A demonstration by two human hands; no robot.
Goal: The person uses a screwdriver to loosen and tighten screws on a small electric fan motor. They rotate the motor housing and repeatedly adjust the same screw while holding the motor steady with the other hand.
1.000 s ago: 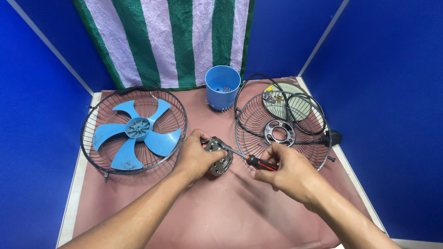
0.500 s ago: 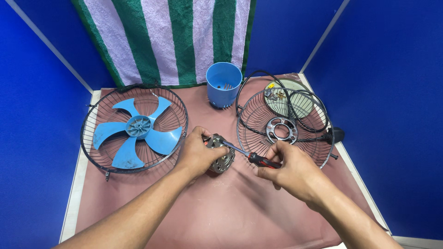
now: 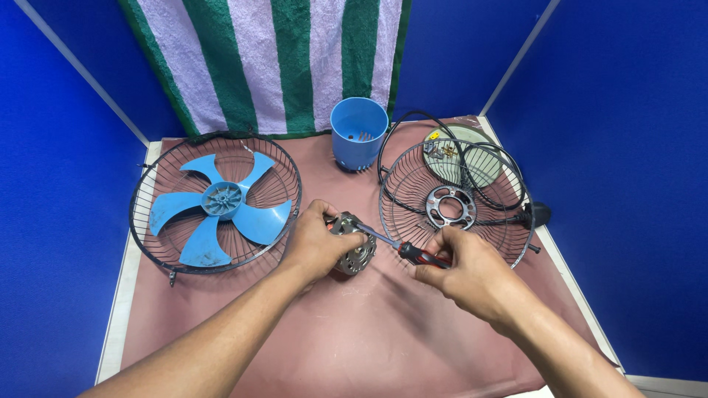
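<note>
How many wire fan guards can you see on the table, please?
2. One wire guard lies on the left with the blue fan blade inside it; the other wire guard lies on the right, beyond the right hand. None seems hidden.

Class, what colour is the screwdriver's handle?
Red and black, on the screwdriver in the right hand; head view.

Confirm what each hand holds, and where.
Left hand grips the round silver metal motor around its rim. Right hand holds the red-and-black-handled screwdriver by its handle.
</note>
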